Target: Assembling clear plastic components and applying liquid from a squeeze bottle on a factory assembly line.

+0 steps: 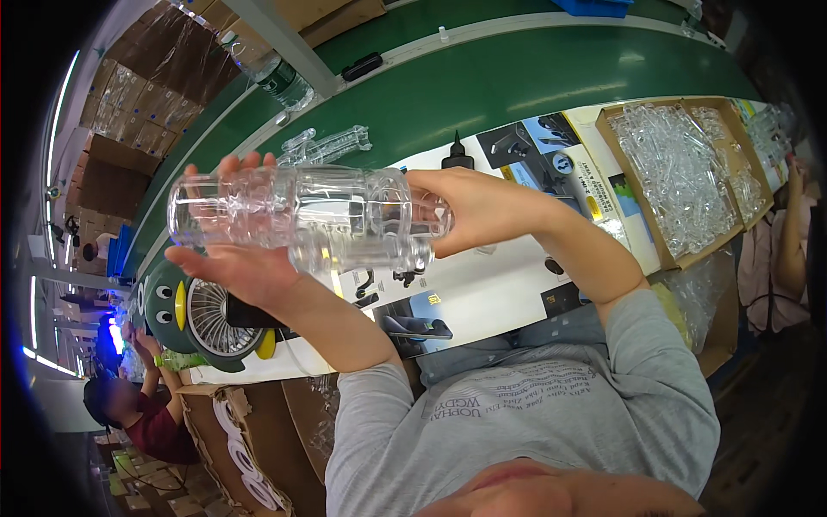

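Head: 2 hands (pixel 250 271) (pixel 474 207) hold 1 cylinder (pixel 332 215).

Scene bright over the table (pixel 517 69), light even. White strip lights (pixel 34 306) burn out at left; blue-white glare (pixel 114 332) flares below them. Pale, soft reflections on the green surface. Sharp highlights along the clear plastic vessel (pixel 332 211); its contours tangle with the background. Loose clear parts (pixel 672 181) at right sparkle. Right margin dim; person (pixel 788 250) there soft. Fisheye bends the table's far edge; corners fall to black.
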